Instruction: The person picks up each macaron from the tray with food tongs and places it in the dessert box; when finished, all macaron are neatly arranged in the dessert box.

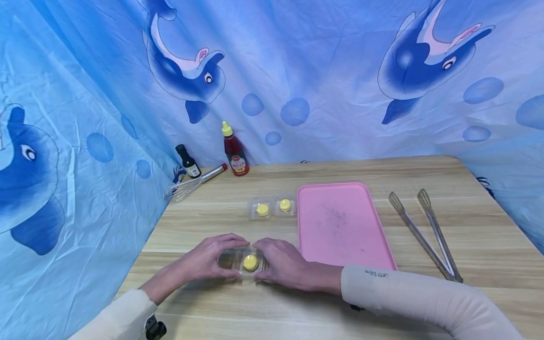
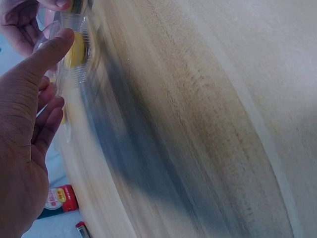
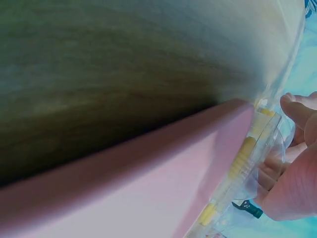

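Between my two hands is a small clear plastic box (image 1: 241,273) with a round yellow piece (image 1: 250,263) inside, low over the near part of the table. My left hand (image 1: 212,257) holds its left side, fingers at the far edge and thumb at the near edge. My right hand (image 1: 282,264) grips the right side in the same way. In the left wrist view, the left thumb lies along the clear box (image 2: 79,74). Farther back are two more clear boxes, each with a yellow piece (image 1: 262,210) inside, beside the pink tray (image 1: 335,222).
Metal tongs (image 1: 429,236) lie spread at the right. At the back left are a whisk (image 1: 191,184), a small dark bottle (image 1: 188,161) and a red sauce bottle (image 1: 236,153) with a yellow cap. A blue dolphin-print curtain (image 1: 331,61) hangs behind the wooden table (image 1: 212,311).
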`<state>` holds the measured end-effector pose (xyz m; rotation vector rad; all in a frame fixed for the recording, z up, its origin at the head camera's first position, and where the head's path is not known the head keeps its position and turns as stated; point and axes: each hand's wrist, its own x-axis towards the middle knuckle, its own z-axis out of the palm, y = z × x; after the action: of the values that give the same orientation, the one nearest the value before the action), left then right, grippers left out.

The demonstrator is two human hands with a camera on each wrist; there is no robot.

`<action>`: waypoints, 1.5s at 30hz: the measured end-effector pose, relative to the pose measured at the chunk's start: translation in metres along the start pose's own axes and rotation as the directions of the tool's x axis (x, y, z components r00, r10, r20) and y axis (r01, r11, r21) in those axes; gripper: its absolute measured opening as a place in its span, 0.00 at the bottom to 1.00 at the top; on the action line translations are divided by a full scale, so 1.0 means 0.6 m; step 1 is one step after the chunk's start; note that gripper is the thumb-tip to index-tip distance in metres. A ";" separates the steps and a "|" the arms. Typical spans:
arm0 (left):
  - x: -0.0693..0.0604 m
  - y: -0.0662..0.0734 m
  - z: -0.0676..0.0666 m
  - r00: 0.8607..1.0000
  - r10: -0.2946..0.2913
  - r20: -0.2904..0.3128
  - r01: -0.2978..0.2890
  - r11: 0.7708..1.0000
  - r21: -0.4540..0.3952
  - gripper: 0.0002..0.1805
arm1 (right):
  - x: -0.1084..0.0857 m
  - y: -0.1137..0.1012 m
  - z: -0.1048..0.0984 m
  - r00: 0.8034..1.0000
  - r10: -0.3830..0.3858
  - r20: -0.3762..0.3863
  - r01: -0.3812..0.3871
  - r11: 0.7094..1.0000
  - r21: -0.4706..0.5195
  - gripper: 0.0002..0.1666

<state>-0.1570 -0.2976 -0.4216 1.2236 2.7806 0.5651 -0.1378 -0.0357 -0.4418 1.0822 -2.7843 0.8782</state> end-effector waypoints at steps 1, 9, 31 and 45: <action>0.000 0.000 0.000 1.000 0.000 0.001 0.000 1.000 0.001 0.43 | 0.001 0.001 0.000 1.000 -0.002 0.001 0.002 1.000 -0.003 0.43; 0.003 -0.001 0.004 1.000 -0.001 0.013 0.001 1.000 -0.024 0.40 | 0.005 0.009 0.001 0.999 0.023 0.022 -0.024 0.999 0.027 0.41; 0.007 0.001 -0.001 0.999 -0.033 0.011 0.034 0.999 -0.035 0.48 | -0.021 0.050 -0.064 0.986 0.054 0.155 -0.075 0.988 0.131 0.59; 0.019 0.020 0.015 1.000 0.020 0.010 -0.020 0.998 -0.056 0.46 | -0.065 0.065 -0.066 0.985 0.107 0.136 -0.121 0.988 0.099 0.55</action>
<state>-0.1547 -0.2794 -0.4245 1.2408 2.7265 0.6318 -0.1398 0.0319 -0.4362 1.0382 -2.9643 1.0143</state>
